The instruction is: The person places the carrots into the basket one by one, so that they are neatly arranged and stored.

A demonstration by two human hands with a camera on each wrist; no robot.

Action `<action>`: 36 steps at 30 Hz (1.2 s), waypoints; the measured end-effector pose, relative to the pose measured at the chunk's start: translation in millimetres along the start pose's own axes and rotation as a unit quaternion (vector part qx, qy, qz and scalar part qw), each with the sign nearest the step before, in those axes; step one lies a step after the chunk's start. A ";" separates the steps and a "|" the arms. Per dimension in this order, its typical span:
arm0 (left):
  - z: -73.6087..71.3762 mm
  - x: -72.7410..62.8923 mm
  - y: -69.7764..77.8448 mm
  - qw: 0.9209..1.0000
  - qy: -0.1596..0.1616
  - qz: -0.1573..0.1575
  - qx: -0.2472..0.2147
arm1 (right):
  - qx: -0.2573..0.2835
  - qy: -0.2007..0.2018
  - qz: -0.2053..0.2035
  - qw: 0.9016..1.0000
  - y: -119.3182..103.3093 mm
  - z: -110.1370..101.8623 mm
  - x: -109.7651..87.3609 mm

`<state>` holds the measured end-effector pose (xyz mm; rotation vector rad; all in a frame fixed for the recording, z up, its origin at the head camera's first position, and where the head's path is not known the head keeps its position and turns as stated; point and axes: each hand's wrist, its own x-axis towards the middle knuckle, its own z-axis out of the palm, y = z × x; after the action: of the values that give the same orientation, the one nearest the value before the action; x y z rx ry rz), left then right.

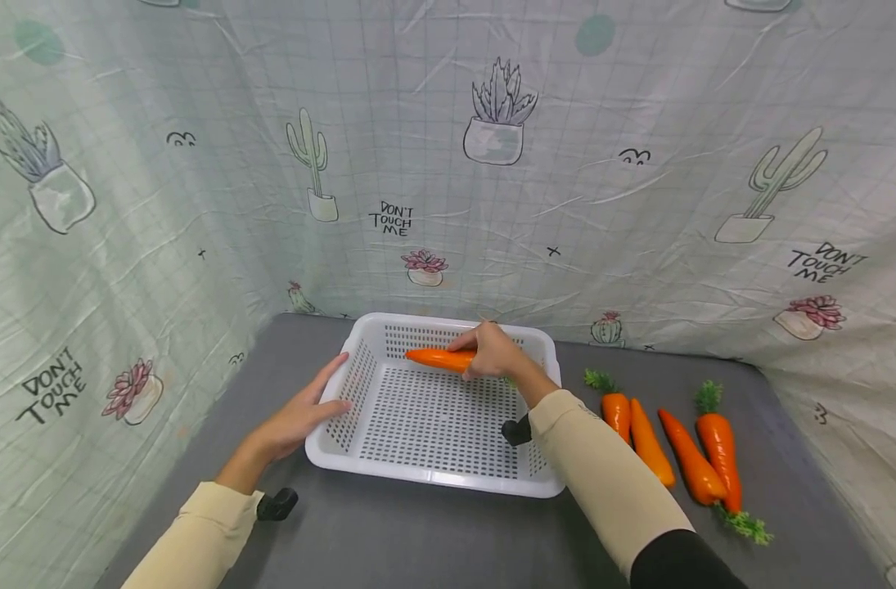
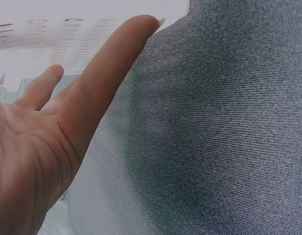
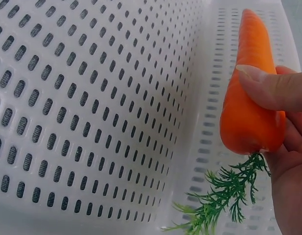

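An orange carrot (image 1: pixel 438 358) with feathery green leaves (image 3: pixel 224 193) is pinched by my right hand (image 1: pixel 494 352) inside a white perforated plastic basket (image 1: pixel 436 477). In the right wrist view the thumb lies across the carrot's thick end, and its tip points away along the basket's far wall. My left hand (image 1: pixel 296 421) rests against the basket's left rim, with its thumb and fingers fairly straight. Seen from the left wrist, the thumb (image 2: pixel 111 63) reaches up to the white rim; some fingertips are hidden.
To the right of the basket lie several more carrots, among them a slim one (image 1: pixel 650 446) and one with green leaves (image 1: pixel 718 450). A dark grey cloth (image 1: pixel 418 540) covers the table. Patterned curtains (image 1: pixel 448 188) hang close behind and at both sides.
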<state>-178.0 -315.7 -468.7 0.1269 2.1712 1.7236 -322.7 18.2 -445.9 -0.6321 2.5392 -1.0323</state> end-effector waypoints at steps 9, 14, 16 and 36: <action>0.5 -1.3 1.5 1.000 0.004 -0.001 0.003 | -0.018 -0.001 -0.013 1.000 0.9 7.4 -1.2; -0.3 -1.3 1.7 1.000 0.007 0.001 0.004 | -0.021 -0.010 0.005 1.000 0.8 12.3 -0.5; -0.4 -1.6 2.4 1.000 0.007 0.001 0.003 | -0.024 -0.011 0.011 1.000 1.1 14.6 0.1; 4.7 -6.8 5.3 1.000 0.009 -0.003 0.003 | -0.139 -0.025 0.016 0.990 -0.2 27.4 -4.7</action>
<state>-170.9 -312.1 -463.0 0.1063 2.1880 1.7210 -306.3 4.8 -463.9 -0.6765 2.6618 -0.6464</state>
